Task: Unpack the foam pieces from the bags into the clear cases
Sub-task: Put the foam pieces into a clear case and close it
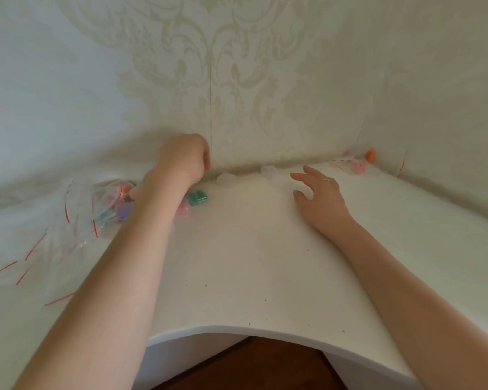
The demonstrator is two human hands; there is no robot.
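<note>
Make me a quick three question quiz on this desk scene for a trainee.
1. True or false: the right hand is gripping a bag.
2. Which hand is beside the green filled case: left or right?
3. The orange piece sits in which far corner of the desk: A left, B right?

Key: 1 false, its fingers are spread and hold nothing. 2 left hand. 3 B.
</note>
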